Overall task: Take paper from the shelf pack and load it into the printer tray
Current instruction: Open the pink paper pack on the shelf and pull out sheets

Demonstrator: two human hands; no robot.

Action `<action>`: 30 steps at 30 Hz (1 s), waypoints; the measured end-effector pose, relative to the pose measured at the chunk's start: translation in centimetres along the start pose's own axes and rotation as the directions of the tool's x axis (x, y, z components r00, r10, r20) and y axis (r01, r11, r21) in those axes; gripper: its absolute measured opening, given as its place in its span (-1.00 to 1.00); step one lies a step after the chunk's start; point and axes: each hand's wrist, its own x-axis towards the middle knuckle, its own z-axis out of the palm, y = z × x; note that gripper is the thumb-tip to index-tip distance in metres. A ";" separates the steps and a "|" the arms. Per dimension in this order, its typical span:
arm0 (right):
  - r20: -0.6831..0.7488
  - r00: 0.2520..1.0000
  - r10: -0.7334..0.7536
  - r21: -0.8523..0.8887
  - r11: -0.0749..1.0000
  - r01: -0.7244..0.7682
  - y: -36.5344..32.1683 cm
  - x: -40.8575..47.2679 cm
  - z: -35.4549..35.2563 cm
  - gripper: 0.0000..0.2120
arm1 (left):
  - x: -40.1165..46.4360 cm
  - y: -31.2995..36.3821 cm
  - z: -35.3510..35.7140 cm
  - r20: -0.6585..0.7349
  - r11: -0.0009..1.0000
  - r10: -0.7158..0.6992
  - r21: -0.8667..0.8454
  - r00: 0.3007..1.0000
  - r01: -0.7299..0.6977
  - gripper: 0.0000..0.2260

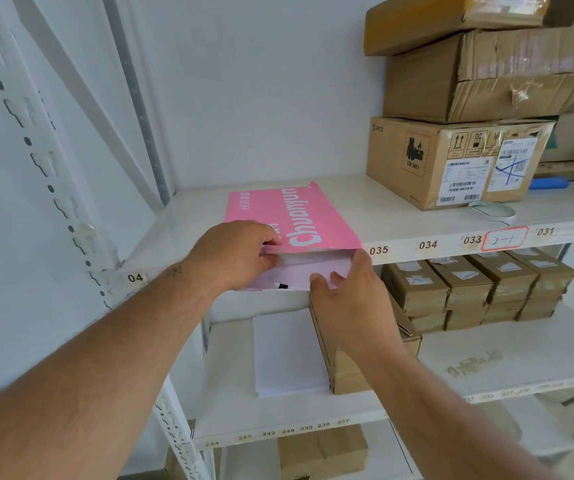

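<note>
A pink paper pack (292,216) lies flat on the upper white shelf (417,233), its opened end hanging over the front edge. My left hand (237,254) grips the torn upper flap at the pack's left corner. The fingers of my right hand (351,292) curl around the pack's right corner and touch the white paper (299,261) showing inside the opening. The printer tray is not in view.
Cardboard boxes (451,161) are stacked at the right of the same shelf. On the shelf below lie a loose stack of white sheets (289,351), a brown box (347,368) beside it and several small boxes (479,285). A perforated white upright (36,154) stands at left.
</note>
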 end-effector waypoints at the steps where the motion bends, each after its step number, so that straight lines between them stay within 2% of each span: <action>1: 0.000 1.000 0.003 0.047 0.999 -0.003 -0.2 -0.2 0.1 -0.50 | 0.0 0.0 0.0 0.007 1.000 0.007 0.012 1.000 -0.007 -0.70; 4: 0.000 1.000 0.015 0.181 0.983 -0.015 -1.1 -0.5 0.6 -0.54 | 0.1 0.0 0.0 0.029 0.994 0.050 0.100 0.998 -0.053 -0.75; 6: 0.059 0.990 0.131 0.331 0.933 -0.143 -1.7 -0.3 1.3 -0.55 | 0.1 0.1 -0.1 0.031 0.985 0.078 0.153 0.997 -0.081 -0.74; 7: 0.122 0.967 0.224 0.452 0.855 -0.255 -1.9 0.0 1.7 -0.55 | 0.1 0.1 -0.2 0.026 0.982 0.094 0.163 0.995 -0.097 -0.73; 8: 0.202 0.930 0.308 0.571 0.734 -0.367 -2.1 0.3 2.1 -0.59 | 0.2 0.1 -0.3 0.019 0.981 0.107 0.163 0.994 -0.108 -0.73; 10: 0.311 0.875 0.370 0.710 0.522 -0.473 -2.2 1.0 2.9 -0.79 | 0.3 0.0 -0.3 0.007 0.980 0.123 0.156 0.992 -0.122 -0.73; 13: 0.365 0.842 0.397 0.772 0.377 -0.512 -2.3 1.8 3.2 -0.76 | 0.4 -0.4 -0.2 -0.001 0.979 0.128 0.160 0.992 -0.126 -0.71; 16: 0.413 0.800 0.435 0.790 0.266 -0.552 -2.3 2.2 3.3 -0.83 | 0.5 -0.7 -0.1 -0.001 0.986 0.103 0.130 0.995 -0.102 -0.67; 18: 0.419 0.794 0.440 0.786 0.262 -0.560 -2.1 2.5 3.4 -0.80 | 0.6 -0.9 0.0 0.002 0.988 0.097 0.118 0.995 -0.096 -0.67; 25: 0.421 0.815 0.398 0.792 0.276 -0.544 -2.1 3.0 3.9 -0.91 | 0.7 -1.2 0.1 0.004 0.987 0.113 0.118 0.994 -0.112 -0.67; 30: 0.428 0.820 0.380 0.791 0.282 -0.544 -2.0 3.3 4.2 -0.88 | 0.7 -1.2 0.0 0.003 0.986 0.126 0.113 0.992 -0.126 -0.67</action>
